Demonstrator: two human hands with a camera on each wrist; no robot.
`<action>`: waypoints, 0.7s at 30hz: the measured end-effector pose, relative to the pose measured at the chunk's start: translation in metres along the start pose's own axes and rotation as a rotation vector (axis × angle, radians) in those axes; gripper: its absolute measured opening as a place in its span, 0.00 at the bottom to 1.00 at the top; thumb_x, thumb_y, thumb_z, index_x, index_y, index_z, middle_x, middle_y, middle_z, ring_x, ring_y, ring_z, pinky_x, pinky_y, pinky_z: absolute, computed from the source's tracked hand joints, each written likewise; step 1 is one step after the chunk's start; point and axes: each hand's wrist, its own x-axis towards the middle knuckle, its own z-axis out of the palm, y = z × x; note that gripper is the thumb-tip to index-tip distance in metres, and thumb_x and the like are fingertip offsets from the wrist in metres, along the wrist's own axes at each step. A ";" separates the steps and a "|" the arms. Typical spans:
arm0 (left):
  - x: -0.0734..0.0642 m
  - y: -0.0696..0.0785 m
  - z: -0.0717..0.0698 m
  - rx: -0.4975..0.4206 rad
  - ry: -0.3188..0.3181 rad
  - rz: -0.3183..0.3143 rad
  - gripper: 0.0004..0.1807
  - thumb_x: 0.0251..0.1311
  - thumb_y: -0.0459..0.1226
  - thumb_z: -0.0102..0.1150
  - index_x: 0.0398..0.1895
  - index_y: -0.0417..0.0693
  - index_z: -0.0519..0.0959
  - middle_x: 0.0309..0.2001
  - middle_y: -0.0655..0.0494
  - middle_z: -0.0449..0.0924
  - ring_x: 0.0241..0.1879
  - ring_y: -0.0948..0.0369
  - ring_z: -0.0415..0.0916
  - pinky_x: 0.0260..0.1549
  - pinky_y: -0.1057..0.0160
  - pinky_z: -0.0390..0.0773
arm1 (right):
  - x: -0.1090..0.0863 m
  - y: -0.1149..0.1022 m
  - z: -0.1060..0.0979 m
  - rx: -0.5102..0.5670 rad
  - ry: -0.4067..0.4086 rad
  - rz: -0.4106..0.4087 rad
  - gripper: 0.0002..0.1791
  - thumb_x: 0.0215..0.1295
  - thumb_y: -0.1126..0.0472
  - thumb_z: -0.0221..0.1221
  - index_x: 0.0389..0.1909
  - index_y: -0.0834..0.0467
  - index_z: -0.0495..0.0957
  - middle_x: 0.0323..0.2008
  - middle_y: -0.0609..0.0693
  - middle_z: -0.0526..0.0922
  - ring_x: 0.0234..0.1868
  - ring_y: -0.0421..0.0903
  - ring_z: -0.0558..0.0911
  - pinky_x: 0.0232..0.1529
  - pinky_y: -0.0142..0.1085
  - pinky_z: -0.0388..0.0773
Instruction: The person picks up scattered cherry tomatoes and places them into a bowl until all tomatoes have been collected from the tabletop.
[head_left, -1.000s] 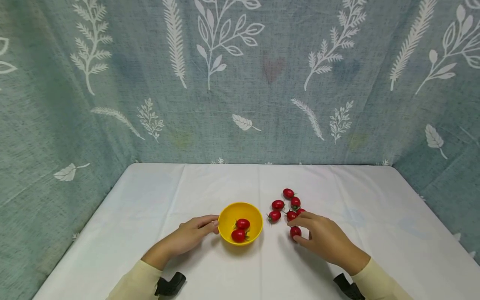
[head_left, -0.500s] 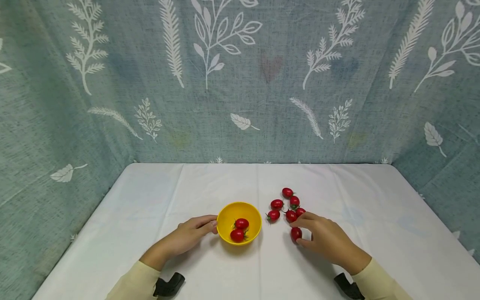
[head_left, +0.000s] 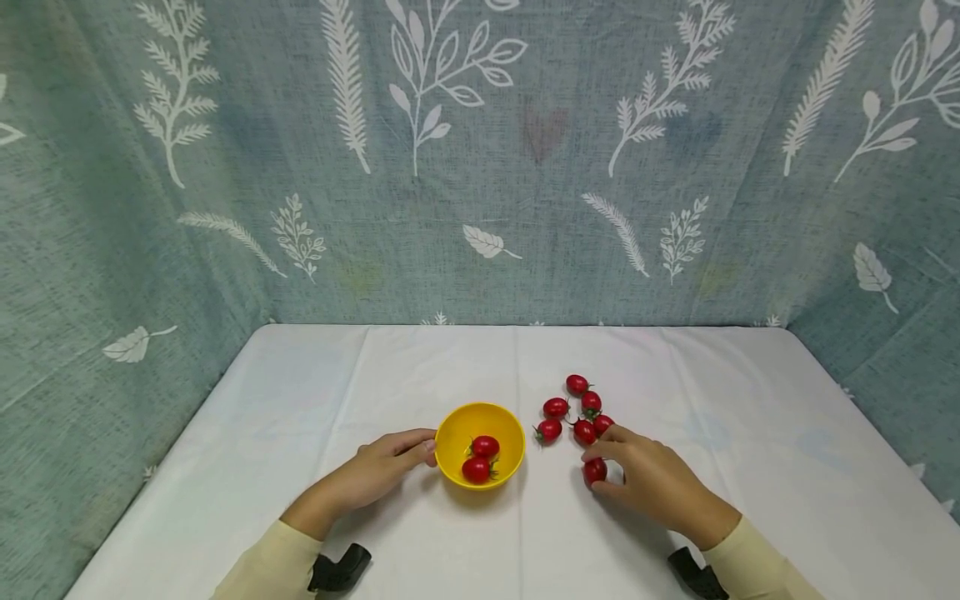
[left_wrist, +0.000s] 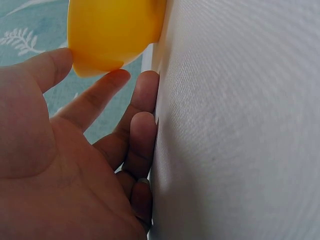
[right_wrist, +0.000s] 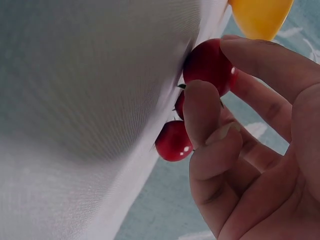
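My left hand is beside the yellow bowl. In the left wrist view, the thumb tip meets the bowl's rim and the nearly straight index finger reaches its outer wall. Two red cherry tomatoes lie inside the bowl. My right hand pinches another cherry tomato between thumb and fingers, low over the white cloth. The right wrist view shows this tomato large, with the thumb on one side and fingertips covering part of it.
Several cherry tomatoes lie in a loose cluster right of the bowl, just beyond my right fingertips. White cloth covers the table. A green leaf-patterned curtain hangs behind it and along both sides.
My right thumb and fingers have drawn in around the tomato, which has shifted slightly right and towards me. The left hand and bowl stay in place.
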 end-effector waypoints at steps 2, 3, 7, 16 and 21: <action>0.000 0.000 0.000 0.002 0.000 0.000 0.23 0.73 0.56 0.47 0.64 0.60 0.76 0.43 0.66 0.86 0.69 0.50 0.68 0.66 0.28 0.31 | 0.000 0.000 0.000 0.001 -0.002 0.000 0.16 0.52 0.57 0.75 0.43 0.47 0.86 0.42 0.42 0.80 0.28 0.35 0.73 0.29 0.27 0.73; 0.000 0.000 0.000 0.003 0.000 0.001 0.23 0.73 0.56 0.47 0.64 0.60 0.76 0.43 0.66 0.86 0.68 0.51 0.68 0.66 0.28 0.32 | 0.000 0.000 0.001 -0.001 -0.002 -0.001 0.16 0.52 0.57 0.75 0.43 0.47 0.86 0.42 0.42 0.80 0.28 0.34 0.72 0.29 0.27 0.73; 0.000 0.000 0.000 0.007 -0.002 0.003 0.23 0.73 0.55 0.47 0.64 0.59 0.76 0.43 0.66 0.86 0.68 0.51 0.68 0.66 0.29 0.33 | -0.001 0.001 0.002 -0.005 -0.001 -0.006 0.17 0.52 0.57 0.75 0.44 0.47 0.86 0.43 0.42 0.80 0.27 0.34 0.72 0.29 0.26 0.73; 0.001 -0.001 0.000 -0.003 -0.006 0.002 0.25 0.73 0.57 0.47 0.65 0.59 0.76 0.44 0.66 0.86 0.71 0.49 0.66 0.65 0.26 0.28 | -0.002 -0.001 0.001 0.000 -0.008 0.001 0.17 0.52 0.57 0.75 0.44 0.47 0.86 0.43 0.44 0.80 0.27 0.34 0.72 0.28 0.27 0.73; 0.001 -0.003 0.000 -0.009 -0.006 0.005 0.25 0.73 0.56 0.47 0.65 0.59 0.76 0.44 0.66 0.86 0.71 0.49 0.65 0.64 0.25 0.26 | -0.001 -0.002 0.002 -0.008 -0.002 -0.022 0.16 0.53 0.58 0.75 0.44 0.47 0.86 0.43 0.44 0.80 0.28 0.35 0.73 0.28 0.27 0.73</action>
